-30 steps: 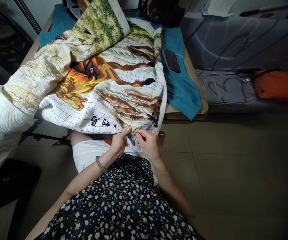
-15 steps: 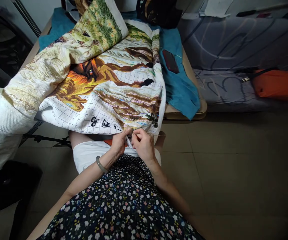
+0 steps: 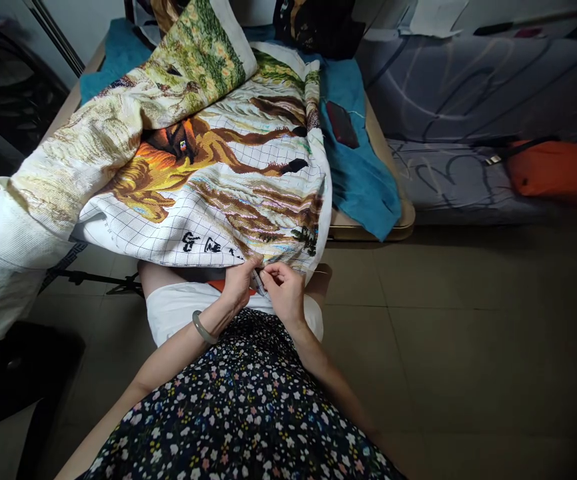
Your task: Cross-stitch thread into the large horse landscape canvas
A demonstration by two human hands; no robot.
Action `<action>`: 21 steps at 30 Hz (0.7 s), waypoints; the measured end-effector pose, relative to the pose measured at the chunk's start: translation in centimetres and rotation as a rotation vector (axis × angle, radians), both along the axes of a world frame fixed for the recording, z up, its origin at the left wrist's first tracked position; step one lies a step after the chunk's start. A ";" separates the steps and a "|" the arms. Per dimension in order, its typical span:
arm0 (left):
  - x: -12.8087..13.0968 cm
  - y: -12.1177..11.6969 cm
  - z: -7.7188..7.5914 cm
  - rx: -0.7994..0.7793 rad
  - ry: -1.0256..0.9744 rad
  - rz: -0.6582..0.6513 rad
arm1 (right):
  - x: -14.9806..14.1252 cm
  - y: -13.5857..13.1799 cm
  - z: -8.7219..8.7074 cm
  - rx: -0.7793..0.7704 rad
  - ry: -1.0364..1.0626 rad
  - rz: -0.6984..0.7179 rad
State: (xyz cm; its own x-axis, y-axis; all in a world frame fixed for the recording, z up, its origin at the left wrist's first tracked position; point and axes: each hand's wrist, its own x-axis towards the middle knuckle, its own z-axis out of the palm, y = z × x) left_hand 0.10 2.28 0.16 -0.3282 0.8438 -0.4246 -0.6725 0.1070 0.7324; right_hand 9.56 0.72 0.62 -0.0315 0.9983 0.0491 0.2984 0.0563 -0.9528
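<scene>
Cotton canvas [image 3: 208, 180], half-stitched, draped over table [image 3: 393, 223], near edge hanging into lap. Left hand [image 3: 238, 287] pinches edge, thumb on top, wrist bent up, bangle [image 3: 202, 328] on forearm. Right hand [image 3: 283, 293] fingers curled tight, tips pinched at same spot; needle too small to see. Best: keep cloth taut between hands, work close to grid lines, short pulls.

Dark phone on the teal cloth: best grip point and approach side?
Take the phone by its two long edges, coming from above on its right side. It lies flat on the teal cloth, its left long edge close beside the embroidered canvas, so the right side looks freer; a top-down pinch seems likeliest.
</scene>
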 end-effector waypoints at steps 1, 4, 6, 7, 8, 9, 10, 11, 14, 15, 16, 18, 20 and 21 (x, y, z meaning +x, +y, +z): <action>0.0 0.0 0.0 0.003 0.003 0.001 | 0.0 0.0 0.0 0.012 -0.010 -0.003; 0.0 0.1 0.1 0.015 0.013 0.008 | -0.1 0.0 -0.2 0.038 -0.029 -0.017; 0.0 0.1 0.2 0.024 0.014 0.012 | -0.2 0.0 -0.3 0.039 -0.024 -0.035; 0.0 0.1 0.2 0.025 0.011 0.011 | -0.2 0.0 -0.4 0.034 -0.015 -0.046; 0.0 0.0 0.2 0.022 0.007 0.009 | -0.3 0.0 -0.4 0.026 -0.002 -0.056; 0.0 0.0 0.3 0.018 0.002 0.005 | -0.4 0.0 -0.4 0.017 0.016 -0.070; 0.0 -0.1 0.3 0.011 -0.002 0.001 | -0.4 0.1 -0.3 0.006 0.038 -0.087; 0.0 -0.1 0.3 0.003 -0.009 -0.006 | -0.5 0.2 -0.1 -0.003 0.061 -0.106; -0.1 -0.4 0.1 0.005 -0.055 -0.050 | -0.5 0.4 0.5 -0.001 0.086 -0.125; -0.1 -0.5 0.1 0.014 -0.074 -0.064 | -0.5 0.5 0.7 0.011 0.067 -0.104; -0.2 -0.6 0.0 0.026 -0.089 -0.073 | -0.4 0.6 0.8 0.023 0.036 -0.071; -0.3 -0.7 -0.2 0.041 -0.106 -0.073 | -0.4 0.8 1.0 0.042 -0.038 -0.001; -0.3 -0.7 -0.4 0.038 -0.110 -0.075 | -0.4 1.0 1.3 0.038 -0.080 0.037; -0.3 -0.7 -0.4 0.032 -0.113 -0.080 | -0.3 1.2 1.5 0.025 -0.079 0.048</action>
State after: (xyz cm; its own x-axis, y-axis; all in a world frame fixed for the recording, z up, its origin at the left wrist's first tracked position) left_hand -0.25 1.53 -0.29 -0.2110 0.8790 -0.4277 -0.7408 0.1417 0.6567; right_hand 9.28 1.91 2.11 -0.0841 0.9940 0.0698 0.3690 0.0961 -0.9244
